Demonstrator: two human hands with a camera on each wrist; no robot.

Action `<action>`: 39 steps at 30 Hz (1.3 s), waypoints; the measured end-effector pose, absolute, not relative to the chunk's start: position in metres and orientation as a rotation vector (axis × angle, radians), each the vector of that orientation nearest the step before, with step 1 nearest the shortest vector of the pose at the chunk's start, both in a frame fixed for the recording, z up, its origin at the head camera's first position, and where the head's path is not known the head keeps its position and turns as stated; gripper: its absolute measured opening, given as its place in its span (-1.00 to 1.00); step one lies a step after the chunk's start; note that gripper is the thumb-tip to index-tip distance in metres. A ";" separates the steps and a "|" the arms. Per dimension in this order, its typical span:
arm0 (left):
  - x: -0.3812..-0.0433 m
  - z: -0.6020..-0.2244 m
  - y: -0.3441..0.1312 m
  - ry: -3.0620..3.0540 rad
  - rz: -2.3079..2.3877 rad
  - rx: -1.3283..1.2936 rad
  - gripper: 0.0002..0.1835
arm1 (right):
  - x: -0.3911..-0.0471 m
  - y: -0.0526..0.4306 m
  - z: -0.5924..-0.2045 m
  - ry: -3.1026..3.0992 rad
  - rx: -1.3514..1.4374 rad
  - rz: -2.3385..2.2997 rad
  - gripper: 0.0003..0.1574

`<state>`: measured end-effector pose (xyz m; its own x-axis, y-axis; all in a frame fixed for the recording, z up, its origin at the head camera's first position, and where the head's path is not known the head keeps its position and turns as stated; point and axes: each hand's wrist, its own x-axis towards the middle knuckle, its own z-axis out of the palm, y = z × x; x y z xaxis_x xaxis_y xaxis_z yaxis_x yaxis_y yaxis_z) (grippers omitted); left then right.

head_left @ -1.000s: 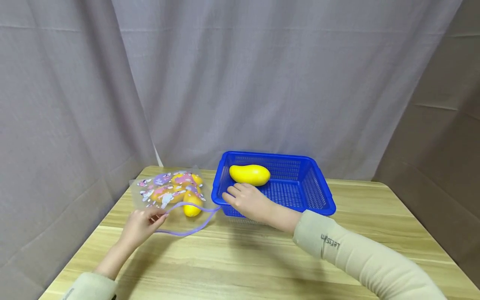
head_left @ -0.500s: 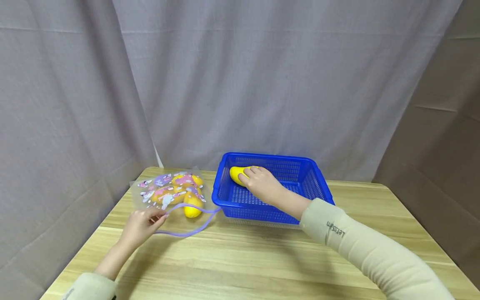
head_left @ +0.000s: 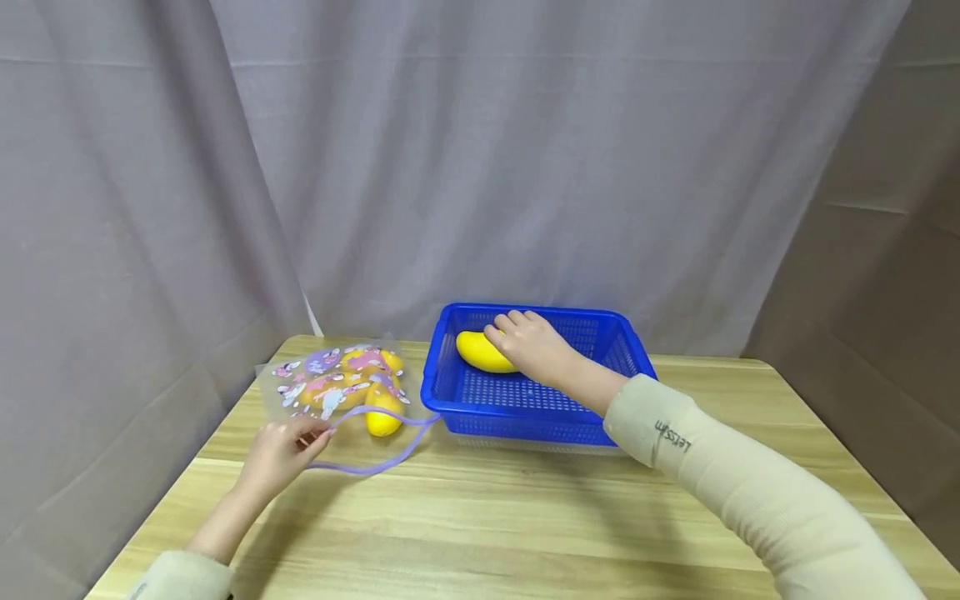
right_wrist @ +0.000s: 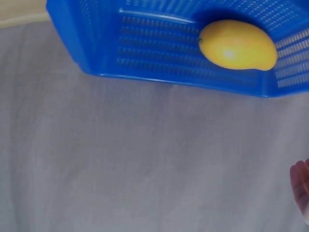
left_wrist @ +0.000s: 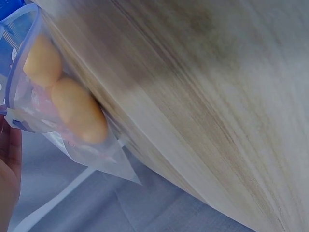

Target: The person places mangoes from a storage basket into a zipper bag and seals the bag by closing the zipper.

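My left hand (head_left: 279,452) pinches the purple rim of a clear printed zip bag (head_left: 279,392), which lies on the table with its mouth spread. Several yellow mangoes (head_left: 383,411) are inside the bag; the left wrist view shows part of them, one mango (left_wrist: 79,111) near the bag's side. Another mango (head_left: 480,352) lies in the blue plastic basket (head_left: 517,410), at its left end. Over the basket is my right hand (head_left: 532,346), covering that mango's right end in the head view. The right wrist view shows this mango (right_wrist: 237,45) on the basket floor, apart from the fingers (right_wrist: 300,181).
Basket and bag stand side by side on a wooden table (head_left: 450,525), the bag's rim close to the basket's left corner. A grey curtain (head_left: 525,167) hangs right behind the table and along both sides.
My right hand has moved from the basket's front left rim, up and to the right, over the mango's right end. The left hand keeps its place on the bag's rim.
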<state>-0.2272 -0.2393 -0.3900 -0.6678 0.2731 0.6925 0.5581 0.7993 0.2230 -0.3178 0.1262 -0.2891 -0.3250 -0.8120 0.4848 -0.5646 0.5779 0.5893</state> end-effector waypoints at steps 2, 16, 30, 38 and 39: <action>-0.227 -0.390 -0.238 -2.315 -0.549 -0.602 -0.86 | -0.321 0.128 -0.286 -2.063 1.086 -0.430 -0.73; -0.227 -0.393 -0.238 -2.299 -0.565 -0.601 -0.86 | -0.346 0.137 -0.292 -2.476 0.889 -0.400 -0.67; -0.229 -0.393 -0.241 -2.301 -0.587 -0.618 -0.84 | -0.374 0.122 -0.323 -2.943 0.711 -0.098 -0.28; -0.229 -0.395 -0.240 -2.289 -0.604 -0.614 -0.84 | -0.384 0.119 -0.334 -3.250 0.508 0.111 -0.20; -0.229 -0.395 -0.240 -2.285 -0.602 -0.611 -0.85 | -0.385 0.120 -0.335 -3.275 0.479 0.142 -0.19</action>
<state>-0.2289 -0.2399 -0.3950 -0.6536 0.2547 0.7127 0.5726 0.7822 0.2456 -0.3849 0.1195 -0.3354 -0.9438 -0.2911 -0.1565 -0.2765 0.9549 -0.1087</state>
